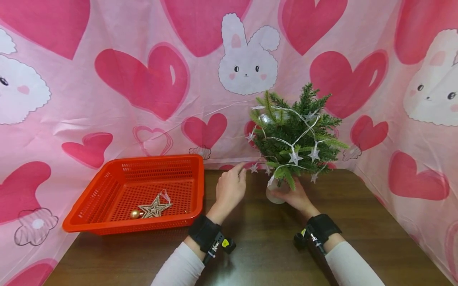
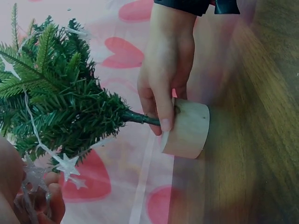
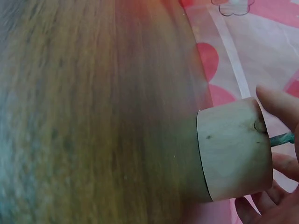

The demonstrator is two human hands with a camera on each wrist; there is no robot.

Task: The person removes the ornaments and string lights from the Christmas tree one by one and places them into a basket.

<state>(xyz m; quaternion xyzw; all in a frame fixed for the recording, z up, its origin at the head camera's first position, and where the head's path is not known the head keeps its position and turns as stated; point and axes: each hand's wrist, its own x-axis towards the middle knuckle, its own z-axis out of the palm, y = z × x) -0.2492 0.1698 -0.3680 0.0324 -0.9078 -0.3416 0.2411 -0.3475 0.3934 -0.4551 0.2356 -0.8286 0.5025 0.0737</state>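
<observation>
A small artificial Christmas tree (image 1: 300, 131) stands upright at the right of the table, on a round pale wooden base (image 3: 236, 151). Clear star-shaped string lights (image 1: 295, 155) hang over its branches on a thin transparent wire. My right hand (image 1: 295, 196) grips the top of the base around the trunk, its thumb and fingers spread over the rim. To the left of the tree is my left hand (image 1: 230, 186). In the left wrist view its curled fingers (image 2: 56, 200) hold a bunch of the star lights (image 2: 32, 186), which the hand partly hides.
An orange-red plastic basket (image 1: 200, 186) sits at the left of the table. Inside it lie a glittery gold star ornament (image 1: 155, 206) and a small gold ball (image 1: 134, 214). A pink cloth with hearts and rabbits (image 1: 204, 99) hangs close behind the brown wooden table (image 1: 257, 254).
</observation>
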